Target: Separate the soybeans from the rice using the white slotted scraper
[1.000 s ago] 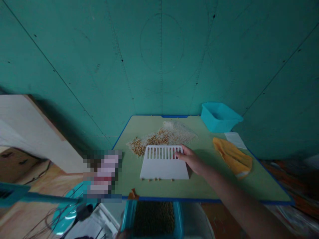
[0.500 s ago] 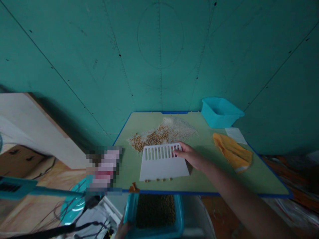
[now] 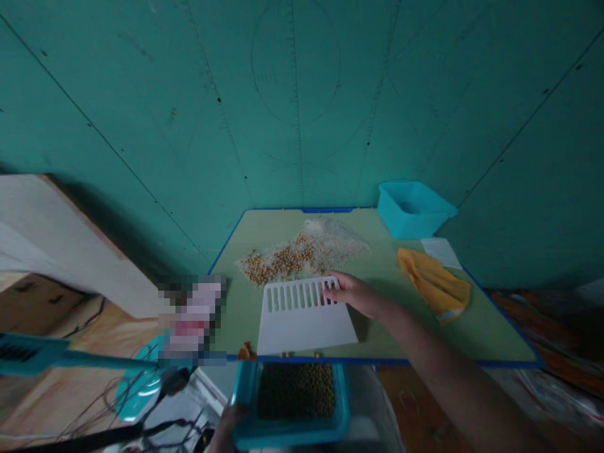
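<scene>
My right hand (image 3: 356, 294) grips the slotted top edge of a white plastic scraper (image 3: 304, 318) that stands tilted on the green board (image 3: 396, 340), its lower edge at the board's near rim. Behind it lies a pile of tan beans mixed with white grains (image 3: 302, 253). Below the near rim my left hand (image 3: 225, 428) holds a teal tray (image 3: 248, 393) filled with beans against the board's edge; only part of that hand shows at the tray's left corner. A few beans sit at the scraper's lower edge.
An empty teal tub (image 3: 415, 207) stands at the board's far right corner, with an orange cloth (image 3: 434, 283) and a white paper (image 3: 441, 251) beside it. A pale panel (image 3: 61, 245) leans at the left. Cables and a teal stand lie on the floor below left.
The scraper has slid toward me to the board's near rim, pushing the loose beans with it. The tray has come up under the rim and my left hand has appeared on it.
</scene>
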Demonstrator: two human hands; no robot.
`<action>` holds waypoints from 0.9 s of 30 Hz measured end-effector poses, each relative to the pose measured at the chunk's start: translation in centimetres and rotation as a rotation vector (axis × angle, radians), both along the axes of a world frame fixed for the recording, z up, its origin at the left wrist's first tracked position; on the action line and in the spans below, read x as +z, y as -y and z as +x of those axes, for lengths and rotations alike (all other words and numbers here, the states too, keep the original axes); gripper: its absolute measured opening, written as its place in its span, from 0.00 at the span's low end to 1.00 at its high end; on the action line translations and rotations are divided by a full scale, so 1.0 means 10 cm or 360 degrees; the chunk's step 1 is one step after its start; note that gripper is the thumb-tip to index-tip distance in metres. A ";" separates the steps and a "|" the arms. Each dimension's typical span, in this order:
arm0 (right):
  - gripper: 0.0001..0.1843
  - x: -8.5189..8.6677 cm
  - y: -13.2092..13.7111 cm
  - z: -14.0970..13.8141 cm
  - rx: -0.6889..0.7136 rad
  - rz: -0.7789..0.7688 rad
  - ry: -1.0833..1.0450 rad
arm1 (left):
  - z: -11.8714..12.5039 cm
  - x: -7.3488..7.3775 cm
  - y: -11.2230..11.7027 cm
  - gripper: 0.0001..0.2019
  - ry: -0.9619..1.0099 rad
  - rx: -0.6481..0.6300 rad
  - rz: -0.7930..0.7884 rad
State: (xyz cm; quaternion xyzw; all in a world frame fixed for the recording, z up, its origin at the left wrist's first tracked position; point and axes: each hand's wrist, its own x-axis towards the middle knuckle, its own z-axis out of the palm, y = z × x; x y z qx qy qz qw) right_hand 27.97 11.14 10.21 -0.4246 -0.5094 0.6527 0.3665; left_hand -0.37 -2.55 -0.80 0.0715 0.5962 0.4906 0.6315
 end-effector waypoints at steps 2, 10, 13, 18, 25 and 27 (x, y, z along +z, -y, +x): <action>0.11 0.03 0.01 0.02 0.0084 -0.0023 0.0015 | -0.04 0.03 -0.02 0.07 0.0034 -0.0054 0.0012; 0.06 0.14 0.06 0.05 0.0411 0.0070 0.0114 | -0.01 0.08 -0.04 0.11 0.0142 0.0012 -0.0016; 0.09 0.12 0.04 0.03 0.0262 0.0024 0.0014 | 0.04 0.06 -0.03 0.11 0.0213 0.0018 -0.0014; 0.15 0.09 -0.09 0.10 -0.0490 -0.0031 -0.0345 | 0.05 0.01 -0.01 0.09 0.0309 -0.0055 0.0034; 0.14 0.01 -0.22 0.18 -0.0672 0.0025 -0.0271 | 0.00 -0.08 0.00 0.07 0.0249 -0.0023 0.0103; 0.11 -0.03 -0.22 0.16 -0.0607 0.0013 -0.0210 | 0.01 -0.08 -0.01 0.08 0.0127 0.0018 0.0062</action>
